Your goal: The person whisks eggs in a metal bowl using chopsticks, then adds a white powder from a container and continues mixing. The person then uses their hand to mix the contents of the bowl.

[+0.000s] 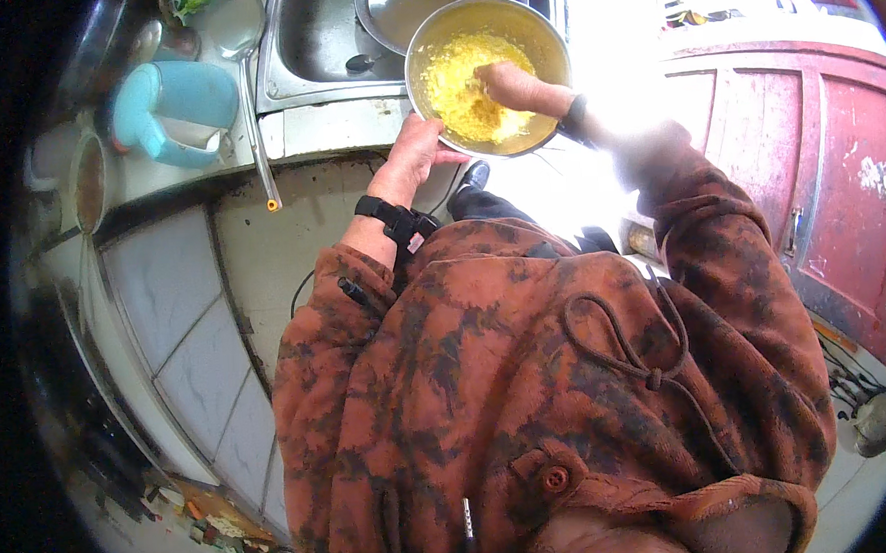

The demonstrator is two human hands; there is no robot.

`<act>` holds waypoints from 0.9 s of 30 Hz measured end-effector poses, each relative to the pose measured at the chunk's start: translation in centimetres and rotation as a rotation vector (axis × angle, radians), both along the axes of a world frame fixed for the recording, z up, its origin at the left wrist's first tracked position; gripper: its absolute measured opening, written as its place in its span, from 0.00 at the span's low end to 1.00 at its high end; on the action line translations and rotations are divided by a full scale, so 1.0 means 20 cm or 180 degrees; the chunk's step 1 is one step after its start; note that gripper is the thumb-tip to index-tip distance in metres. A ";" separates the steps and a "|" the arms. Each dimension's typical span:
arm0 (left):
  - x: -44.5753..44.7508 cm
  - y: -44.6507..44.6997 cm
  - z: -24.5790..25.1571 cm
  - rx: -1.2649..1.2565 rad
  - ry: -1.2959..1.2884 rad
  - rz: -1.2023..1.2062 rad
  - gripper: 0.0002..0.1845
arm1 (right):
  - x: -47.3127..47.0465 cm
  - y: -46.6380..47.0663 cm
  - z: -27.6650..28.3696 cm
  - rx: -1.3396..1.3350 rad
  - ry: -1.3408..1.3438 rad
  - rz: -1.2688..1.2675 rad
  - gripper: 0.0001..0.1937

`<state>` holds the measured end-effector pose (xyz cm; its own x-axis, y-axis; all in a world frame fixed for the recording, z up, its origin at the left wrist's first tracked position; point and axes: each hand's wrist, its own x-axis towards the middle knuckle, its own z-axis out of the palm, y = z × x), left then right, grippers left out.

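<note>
A round metal bowl (pixel 547 46) holding yellow, crumbly food (pixel 469 57) is near the sink's front edge. My left hand (pixel 415 149) grips the bowl's rim at its lower left, fingers under the outside. Inside the bowl, my right hand (pixel 510 87) rests in the yellow food with its fingers bent down; the fingertips are partly hidden, and whether they hold anything does not show. Behind the bowl, a larger metal basin (pixel 384 13) sits in the steel sink (pixel 303 51), with a dark spoon (pixel 360 63) beside it.
On the counter left of the sink stand a turquoise plastic jug (pixel 193 94) and a long-handled metal utensil (pixel 259 136) whose handle overhangs the edge. A strainer (pixel 91 182) lies farther left. Red cabinet doors (pixel 766 132) are at right, and a pan (pixel 877 423) is at lower right.
</note>
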<state>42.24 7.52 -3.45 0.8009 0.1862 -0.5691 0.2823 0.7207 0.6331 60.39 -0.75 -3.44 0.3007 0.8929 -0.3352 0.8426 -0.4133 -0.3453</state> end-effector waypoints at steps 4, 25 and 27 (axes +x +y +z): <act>0.00 0.00 0.02 0.0032 -0.0006 0.0007 0.21 | 0.11 0.08 0.03 0.0142 -0.0484 -0.0407 0.09; 0.00 -0.03 -0.02 -0.0187 0.0015 0.0169 0.22 | -0.20 0.14 -0.11 0.0023 0.2135 -0.1770 0.14; -0.01 -0.03 -0.02 -0.0195 -0.0130 0.0207 0.22 | -0.14 0.15 -0.09 0.0442 0.2138 -0.1795 0.13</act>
